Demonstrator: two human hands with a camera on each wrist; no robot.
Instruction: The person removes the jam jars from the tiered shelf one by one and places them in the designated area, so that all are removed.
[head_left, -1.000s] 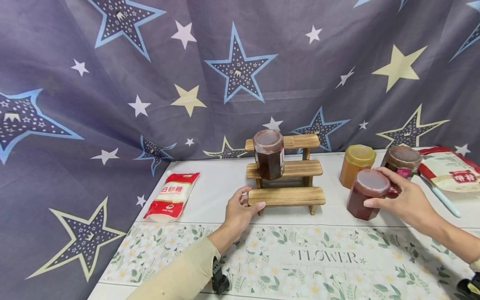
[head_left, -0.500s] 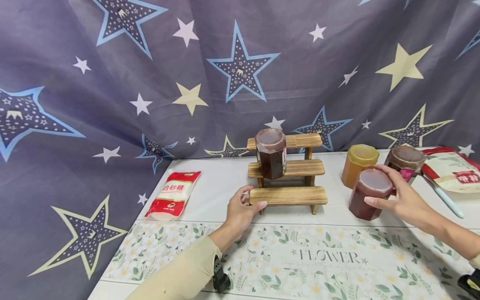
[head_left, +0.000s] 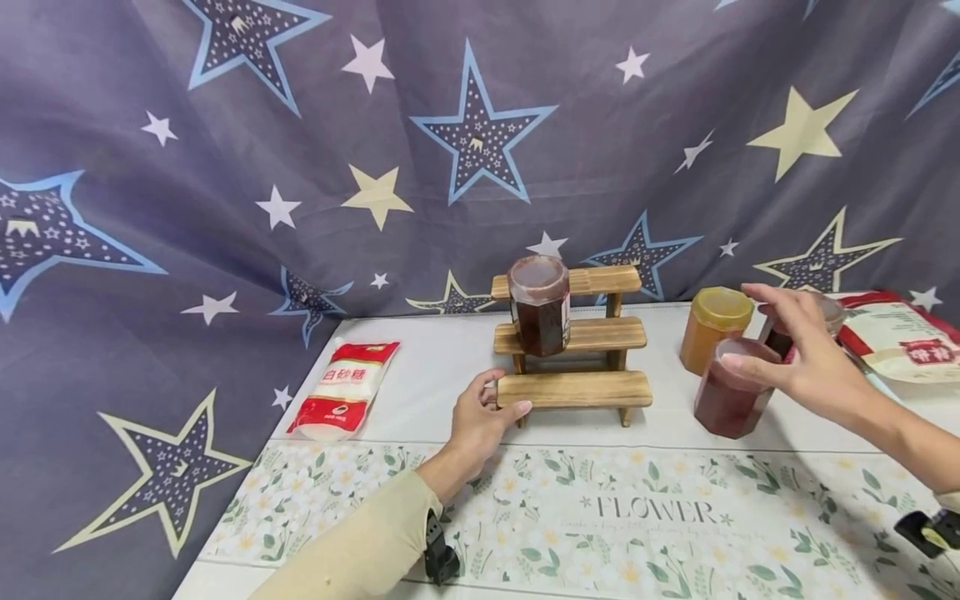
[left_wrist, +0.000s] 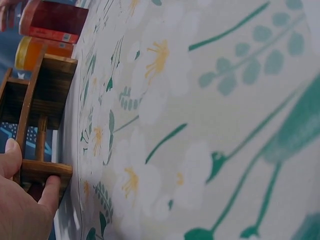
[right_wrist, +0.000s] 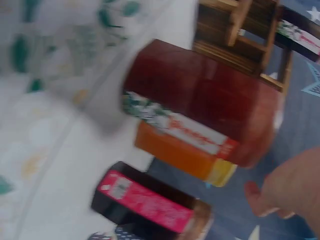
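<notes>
In the head view, my left hand [head_left: 478,427] grips the left end of the lowest step of a three-step wooden stand [head_left: 577,390]. Thumb and fingers also pinch this wooden stand [left_wrist: 50,80] in the left wrist view. A dark jam jar [head_left: 542,321] stands upright at the stand's left end, in front of the top step. My right hand [head_left: 817,367] is spread beside and above a red jam jar [head_left: 726,408]; its thumb overlaps the lid. In the right wrist view, a gap shows between the fingers [right_wrist: 295,185] and the red jar [right_wrist: 200,95].
An amber jar with a yellow lid [head_left: 708,337] stands behind the red jar. Partly hidden behind my right hand is a dark jar with a pink label [right_wrist: 150,200]. A red-and-white bag [head_left: 911,346] lies far right, a white sugar bag [head_left: 347,387] left.
My right hand has let go of the red jar, its fingers lifting and spreading off the lid. The jar stays on the table. My left hand keeps its grip on the stand.
</notes>
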